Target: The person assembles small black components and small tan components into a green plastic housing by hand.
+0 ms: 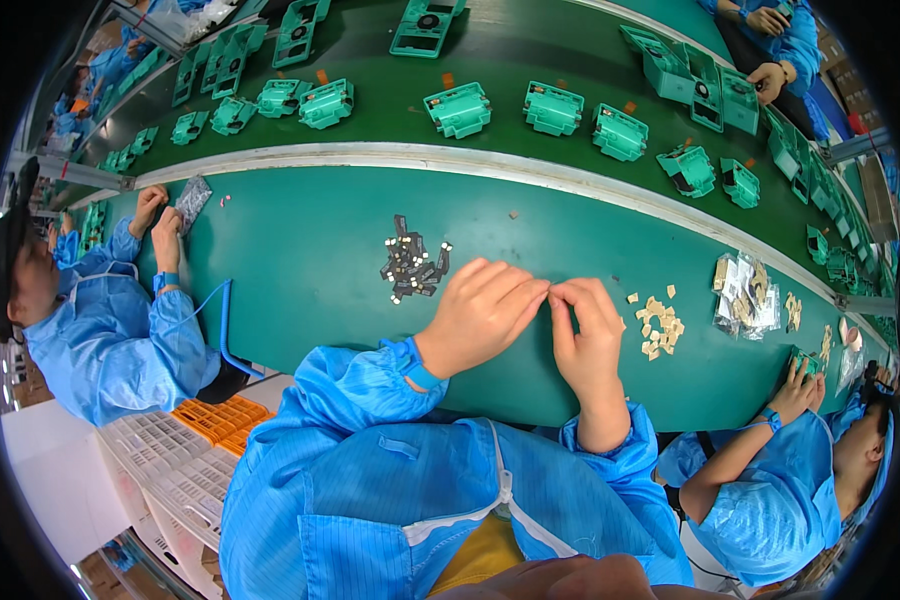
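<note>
Over the green work surface [300, 250], my left hand [483, 312] and my right hand [585, 335] meet at the fingertips. Both pinch closed around something small and dark that the fingers mostly hide; its kind cannot be made out. To the left of my left hand lies a loose heap of small black parts with pale ends [410, 262]. Just right of my right hand is a scattered pile of small beige pieces [660, 328]. A blue band circles my left wrist.
Beyond a pale rail [450, 160], green plastic housings [458, 110] stand in a row on a green belt. Plastic bags [745, 295] with beige pieces lie at the right. Co-workers in blue sit left [120, 340] and right [770, 500]. A blue cord [226, 330] hangs at the left edge.
</note>
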`<action>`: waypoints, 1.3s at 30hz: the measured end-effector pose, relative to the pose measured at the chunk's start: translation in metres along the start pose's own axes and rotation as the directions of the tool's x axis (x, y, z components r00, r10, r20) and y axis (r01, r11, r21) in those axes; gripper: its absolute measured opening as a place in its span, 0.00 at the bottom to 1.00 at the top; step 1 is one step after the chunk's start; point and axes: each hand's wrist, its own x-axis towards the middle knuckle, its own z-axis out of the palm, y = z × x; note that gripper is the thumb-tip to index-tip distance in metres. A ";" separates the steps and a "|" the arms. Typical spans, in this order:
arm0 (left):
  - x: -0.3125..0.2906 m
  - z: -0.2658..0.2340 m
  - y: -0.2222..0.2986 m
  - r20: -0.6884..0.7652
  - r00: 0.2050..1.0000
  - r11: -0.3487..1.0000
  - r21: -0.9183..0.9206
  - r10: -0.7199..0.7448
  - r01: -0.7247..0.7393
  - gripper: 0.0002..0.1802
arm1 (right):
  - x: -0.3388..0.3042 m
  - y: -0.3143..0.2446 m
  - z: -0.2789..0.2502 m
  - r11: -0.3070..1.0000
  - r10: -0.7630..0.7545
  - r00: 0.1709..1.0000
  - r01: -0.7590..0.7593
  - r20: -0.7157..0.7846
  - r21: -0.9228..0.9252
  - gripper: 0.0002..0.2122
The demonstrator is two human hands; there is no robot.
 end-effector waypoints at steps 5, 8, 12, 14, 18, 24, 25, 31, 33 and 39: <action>-0.003 0.006 -0.001 0.046 0.999 1.000 -0.004 -0.003 0.003 0.11 | 0.001 0.001 -0.003 0.997 -0.042 0.999 0.044 0.033 -0.068 0.06; 0.000 0.006 0.000 0.037 0.999 0.999 -0.036 -0.015 0.017 0.10 | 0.001 0.004 -0.004 0.996 -0.050 0.998 0.053 0.040 -0.075 0.06; 0.000 0.009 0.000 0.032 0.998 0.998 -0.049 -0.045 0.046 0.09 | -0.002 0.005 -0.004 1.000 0.022 0.999 -0.023 0.043 0.021 0.05; 0.000 0.011 -0.001 0.000 0.997 0.993 -0.092 -0.076 0.075 0.08 | -0.001 0.000 -0.006 0.991 0.102 0.994 -0.106 0.045 0.085 0.05; 0.002 0.010 0.000 -0.005 0.991 0.978 -0.159 -0.135 0.132 0.07 | -0.004 0.006 -0.012 0.897 0.309 0.946 -0.324 0.097 0.302 0.03; 0.002 0.009 0.002 0.091 0.956 0.900 -0.322 -0.279 0.294 0.05 | -0.008 0.015 -0.018 0.566 0.501 0.806 -0.581 0.316 0.584 0.03; 0.002 0.009 0.002 0.098 0.955 0.897 -0.327 -0.281 0.298 0.05 | -0.006 0.013 -0.019 0.567 0.500 0.806 -0.580 0.316 0.584 0.03; 0.003 0.011 0.003 0.094 0.960 0.892 -0.355 -0.262 0.279 0.05 | -0.003 0.009 -0.019 0.467 0.464 0.796 -0.593 0.389 0.656 0.05; 0.004 0.011 0.003 0.083 0.962 0.895 -0.353 -0.260 0.272 0.04 | -0.004 0.014 -0.020 0.453 0.443 0.827 -0.539 0.345 0.710 0.05; 0.003 0.014 0.006 0.126 0.944 0.854 -0.403 -0.305 0.330 0.04 | -0.006 0.026 -0.025 0.247 0.413 0.822 -0.515 0.392 0.821 0.05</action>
